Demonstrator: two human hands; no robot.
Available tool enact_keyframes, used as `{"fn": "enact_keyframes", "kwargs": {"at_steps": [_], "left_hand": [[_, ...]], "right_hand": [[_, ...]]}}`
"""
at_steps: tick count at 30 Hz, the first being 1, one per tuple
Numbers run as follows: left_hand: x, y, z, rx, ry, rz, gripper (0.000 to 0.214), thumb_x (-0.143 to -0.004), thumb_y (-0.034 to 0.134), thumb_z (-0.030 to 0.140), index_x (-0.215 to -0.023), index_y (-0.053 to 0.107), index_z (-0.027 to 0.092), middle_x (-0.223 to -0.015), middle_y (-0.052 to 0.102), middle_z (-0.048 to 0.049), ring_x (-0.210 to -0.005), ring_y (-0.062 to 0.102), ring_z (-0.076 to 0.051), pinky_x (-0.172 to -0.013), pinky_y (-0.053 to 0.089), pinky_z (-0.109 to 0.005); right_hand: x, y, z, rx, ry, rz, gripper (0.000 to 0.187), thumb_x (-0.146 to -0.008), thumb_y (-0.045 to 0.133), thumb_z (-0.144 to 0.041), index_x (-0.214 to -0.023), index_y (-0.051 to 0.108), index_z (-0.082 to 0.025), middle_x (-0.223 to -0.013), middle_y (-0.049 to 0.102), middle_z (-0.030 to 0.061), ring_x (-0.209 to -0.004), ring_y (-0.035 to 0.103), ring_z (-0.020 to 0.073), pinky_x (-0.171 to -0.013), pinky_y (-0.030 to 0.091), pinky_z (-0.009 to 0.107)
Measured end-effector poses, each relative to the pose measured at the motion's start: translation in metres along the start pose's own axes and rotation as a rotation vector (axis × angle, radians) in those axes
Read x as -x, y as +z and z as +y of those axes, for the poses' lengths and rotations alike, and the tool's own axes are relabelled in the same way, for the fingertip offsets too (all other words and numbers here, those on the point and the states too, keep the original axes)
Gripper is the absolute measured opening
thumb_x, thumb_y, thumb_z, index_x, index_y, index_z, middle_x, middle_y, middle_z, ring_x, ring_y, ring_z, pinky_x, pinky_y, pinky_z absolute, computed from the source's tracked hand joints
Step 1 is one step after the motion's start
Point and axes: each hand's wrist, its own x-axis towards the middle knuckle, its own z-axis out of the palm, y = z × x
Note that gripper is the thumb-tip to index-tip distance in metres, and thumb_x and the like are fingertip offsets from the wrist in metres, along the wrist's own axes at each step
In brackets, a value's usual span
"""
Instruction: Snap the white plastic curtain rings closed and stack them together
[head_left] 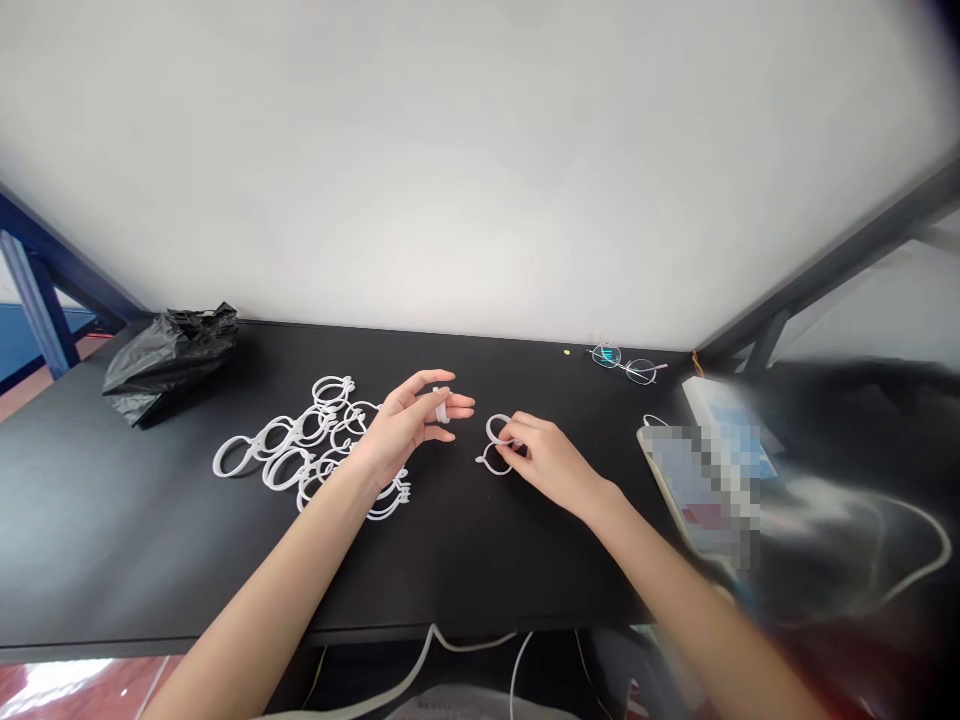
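Rings (488, 430), one beyond the other, meet the right hand (551, 455)'s pinch, just right of the left hand (401, 425), which pinches a band (441, 411), fingertips parted; the pile (307, 455) lies left, nearer the left hand.

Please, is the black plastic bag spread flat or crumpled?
Crumpled: the black plastic bag shows many wrinkles and rises in folds above the table.

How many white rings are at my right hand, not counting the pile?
2 visible: an upper ring at your right hand, and a lower ring just below it in the picture. Another could be hidden behind the hand.
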Motion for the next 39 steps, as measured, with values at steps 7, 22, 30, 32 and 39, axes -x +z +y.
{"fn": "enact_keyframes", "kwargs": {"at_steps": [7, 22, 30, 32, 39], "left_hand": [[0.003, -0.001, -0.003, 0.108, -0.065, 0.024, 0.035, -0.094, 0.057, 0.041, -0.123, 0.056, 0.020, -0.112, 0.074, -0.0140, -0.108, 0.070, -0.026, -0.064, 0.059, -0.025], [0.006, 0.010, -0.021, -0.011, 0.022, 0.054, 0.044, -0.087, 0.065, 0.042, -0.122, 0.051, 0.019, -0.109, 0.071, -0.0100, -0.111, 0.066, -0.026, -0.090, 0.055, -0.043], [0.010, 0.019, -0.026, -0.156, 0.157, 0.085, 0.046, -0.087, 0.065, 0.043, -0.123, 0.048, 0.020, -0.080, 0.071, -0.0024, -0.087, 0.070, -0.021, -0.061, 0.056, -0.026], [0.011, 0.016, -0.022, -0.078, 0.093, 0.113, 0.044, -0.087, 0.064, 0.043, -0.122, 0.050, 0.020, -0.079, 0.070, -0.0026, -0.091, 0.069, -0.023, -0.057, 0.056, -0.025], [0.010, 0.013, -0.017, 0.137, -0.062, 0.039, 0.035, -0.090, 0.061, 0.040, -0.117, 0.057, 0.019, -0.086, 0.067, -0.0051, -0.088, 0.067, -0.020, -0.052, 0.054, -0.021]], "right_hand": [[0.000, -0.008, 0.014, -0.019, -0.121, -0.088, 0.014, -0.090, 0.058, -0.011, -0.082, 0.066, -0.019, -0.092, 0.066, 0.0034, -0.078, 0.062, 0.0151, -0.067, 0.044, 0.026], [-0.037, 0.018, -0.002, -0.703, 0.233, 0.350, 0.024, -0.073, 0.078, -0.039, -0.073, 0.069, -0.017, -0.072, 0.071, 0.0067, -0.068, 0.070, 0.0235, -0.067, 0.058, 0.036], [-0.033, 0.024, -0.004, -0.840, 0.202, 0.347, 0.031, -0.073, 0.079, -0.045, -0.079, 0.068, -0.017, -0.074, 0.068, 0.0045, -0.065, 0.067, 0.0194, -0.058, 0.058, 0.032], [-0.029, 0.020, -0.004, -0.794, 0.112, 0.331, 0.023, -0.078, 0.075, -0.039, -0.080, 0.068, -0.017, -0.080, 0.068, 0.0042, -0.066, 0.065, 0.0168, -0.057, 0.056, 0.029], [-0.021, 0.020, -0.007, -0.345, -0.377, 0.378, 0.014, -0.085, 0.059, -0.009, -0.080, 0.066, -0.020, -0.086, 0.071, 0.0044, -0.082, 0.064, 0.0192, -0.070, 0.056, 0.034]]}}
